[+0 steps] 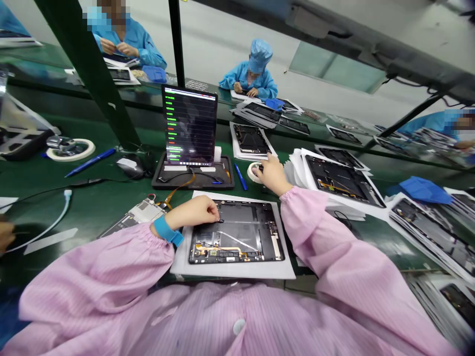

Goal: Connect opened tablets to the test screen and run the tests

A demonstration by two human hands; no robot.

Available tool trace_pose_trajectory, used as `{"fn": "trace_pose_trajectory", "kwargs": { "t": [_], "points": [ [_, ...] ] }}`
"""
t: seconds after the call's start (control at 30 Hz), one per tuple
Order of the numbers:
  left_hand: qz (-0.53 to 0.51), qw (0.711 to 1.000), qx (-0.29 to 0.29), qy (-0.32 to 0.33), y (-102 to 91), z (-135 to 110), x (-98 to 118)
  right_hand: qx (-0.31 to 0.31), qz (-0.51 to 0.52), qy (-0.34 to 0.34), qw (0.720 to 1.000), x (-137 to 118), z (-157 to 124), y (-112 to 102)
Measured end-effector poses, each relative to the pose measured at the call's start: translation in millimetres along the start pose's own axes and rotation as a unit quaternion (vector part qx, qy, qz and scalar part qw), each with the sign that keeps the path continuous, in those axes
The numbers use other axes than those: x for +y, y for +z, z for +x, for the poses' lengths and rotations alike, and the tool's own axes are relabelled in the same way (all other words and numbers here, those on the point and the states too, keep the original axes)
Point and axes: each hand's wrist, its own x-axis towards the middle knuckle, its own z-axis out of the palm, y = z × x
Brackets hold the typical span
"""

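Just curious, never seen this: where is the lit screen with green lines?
In the head view, the lit screen stands in a black tray just beyond the opened tablet under the left hand.

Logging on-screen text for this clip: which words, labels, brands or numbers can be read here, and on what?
None can be read. The green and red lines on the upright tablet screen are too small to read, and the white patch on the circuit board shows no legible marks.
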Motion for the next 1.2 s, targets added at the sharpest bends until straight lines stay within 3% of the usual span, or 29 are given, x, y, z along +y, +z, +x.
{"fn": "trace_pose_trajectory", "kwargs": {
  "t": [0.07, 0.13, 0.23, 0.43, 0.83, 0.9, 0.97, 1.07, 1.13, 1.2],
  "points": [
    [-0.004, 1.000, 0.004, 0.007, -0.7, -0.6, 0.7, -0.006, 0.042, -0.033, 0.999, -9.1, -16.1, -9.6],
    [0.001, 1.000, 0.011, 0.013, -0.7, -0.4, 0.5, -0.065, 0.100, -0.067, 0.991, -17.3, -37.1, -13.0],
    [0.014, 1.000, 0.023, 0.009, -0.3, 0.6, -0.9, -0.128, 0.161, -0.087, 0.975, -22.0, -64.0, -2.0],
    [0.006, 1.000, 0.015, 0.007, -2.8, 1.5, -3.1, -0.109, 0.282, -0.070, 0.951, -15.6, -73.8, 30.7],
    [-0.014, 0.998, 0.035, 0.045, -8.7, -1.4, -0.5, -0.087, 0.289, -0.102, 0.948, -12.0, -72.3, 39.3],
    [-0.047, 0.994, 0.082, 0.060, -12.9, -2.5, 1.1, -0.082, 0.285, -0.111, 0.948, -12.0, -71.0, 41.3],
    [-0.099, 0.975, 0.182, 0.084, -18.9, -4.7, 3.1, -0.081, 0.283, -0.106, 0.950, -12.9, -71.2, 39.8],
    [-0.194, 0.912, 0.344, 0.110, -29.3, -9.1, 3.7, -0.099, 0.302, -0.078, 0.945, -14.7, -73.6, 30.5],
    [-0.240, 0.879, 0.399, 0.103, -34.7, -10.9, 1.6, -0.112, 0.338, -0.070, 0.932, -15.8, -75.3, 22.6],
    [-0.254, 0.870, 0.413, 0.084, -37.3, -11.0, -1.3, -0.123, 0.375, -0.074, 0.916, -16.4, -76.0, 17.3]
  ]
}}
